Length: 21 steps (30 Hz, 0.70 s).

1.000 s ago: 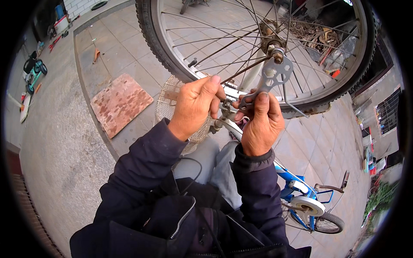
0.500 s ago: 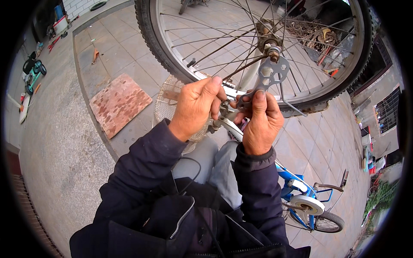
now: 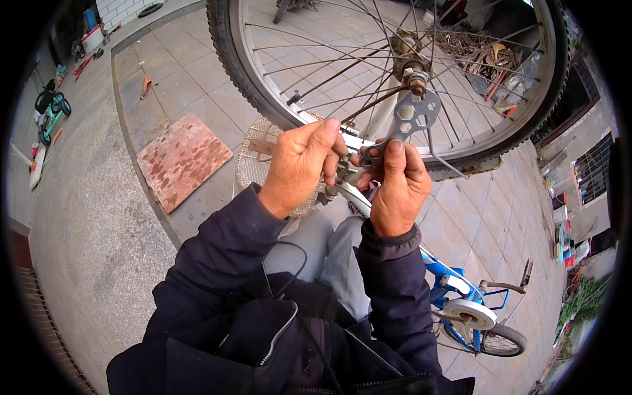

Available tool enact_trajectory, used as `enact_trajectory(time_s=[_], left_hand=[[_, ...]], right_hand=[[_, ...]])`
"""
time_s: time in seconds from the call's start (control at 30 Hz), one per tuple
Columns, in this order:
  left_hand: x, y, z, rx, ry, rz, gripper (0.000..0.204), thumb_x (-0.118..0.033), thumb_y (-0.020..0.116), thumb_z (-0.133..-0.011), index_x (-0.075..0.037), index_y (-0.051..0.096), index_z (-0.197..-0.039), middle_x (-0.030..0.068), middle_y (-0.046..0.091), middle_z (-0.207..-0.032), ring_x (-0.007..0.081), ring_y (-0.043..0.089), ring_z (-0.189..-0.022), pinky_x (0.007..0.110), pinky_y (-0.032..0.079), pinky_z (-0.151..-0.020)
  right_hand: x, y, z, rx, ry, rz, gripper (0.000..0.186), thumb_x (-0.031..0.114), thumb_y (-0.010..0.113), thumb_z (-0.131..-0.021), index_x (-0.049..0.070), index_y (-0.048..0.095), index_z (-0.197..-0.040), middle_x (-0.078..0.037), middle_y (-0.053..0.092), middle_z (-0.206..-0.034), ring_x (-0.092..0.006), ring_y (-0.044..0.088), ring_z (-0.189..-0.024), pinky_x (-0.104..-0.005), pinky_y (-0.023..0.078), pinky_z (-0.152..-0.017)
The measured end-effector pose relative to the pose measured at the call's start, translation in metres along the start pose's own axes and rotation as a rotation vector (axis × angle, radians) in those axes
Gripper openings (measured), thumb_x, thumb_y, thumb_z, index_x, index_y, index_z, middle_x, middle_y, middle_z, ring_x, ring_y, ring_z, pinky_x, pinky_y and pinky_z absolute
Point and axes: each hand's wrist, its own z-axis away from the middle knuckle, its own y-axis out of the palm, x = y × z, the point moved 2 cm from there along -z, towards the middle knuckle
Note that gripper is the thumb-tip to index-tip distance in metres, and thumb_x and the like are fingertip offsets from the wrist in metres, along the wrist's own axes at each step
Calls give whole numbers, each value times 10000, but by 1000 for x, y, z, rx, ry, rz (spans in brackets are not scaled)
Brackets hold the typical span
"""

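Note:
My right hand (image 3: 400, 187) grips a flat grey multi-hole bicycle wrench (image 3: 421, 117) between thumb and fingers. Its broad end, with several hexagonal holes, points up beside the axle nut (image 3: 417, 84) of the bicycle wheel (image 3: 227, 69); I cannot tell whether they touch. My left hand (image 3: 299, 161) is closed in a pinch, thumb on top, next to a small metal fitting (image 3: 343, 168) on the bicycle frame. What the left fingertips hold, if anything, is hidden. Both hands are close together below the wheel's rim.
A wire basket (image 3: 249, 155) sits behind my left hand. Left of it, a reddish stone slab (image 3: 184, 161) lies on the paving. The blue bicycle frame (image 3: 451, 283) with its white chain guard (image 3: 471, 314) extends to the lower right. A small green ride-on bike (image 3: 54, 113) stands far left.
The wrench in my right hand has shifted very slightly to the left. My left hand stays in nearly the same place.

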Motion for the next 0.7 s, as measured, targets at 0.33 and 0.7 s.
enact_trajectory(time_s=[0.33,0.7], left_hand=[[-8,6,12,105,160,-142,348,-323,466,-992,1,571,-924,19,550,-655,63,515,-571,195,390,-499],[-18,23,35,109,243,-257,172,-121,509,-963,17,561,-874,23,560,-594,73,527,-514,224,428,-485]], right_hand=[[9,-8,6,88,162,-179,262,250,543,-962,-3,613,-966,-81,640,-820,-153,616,-670,-257,478,-561],[22,-17,20,-19,134,-251,293,253,576,-941,-13,606,-1058,-78,623,-864,-131,564,-770,-258,451,-694]])
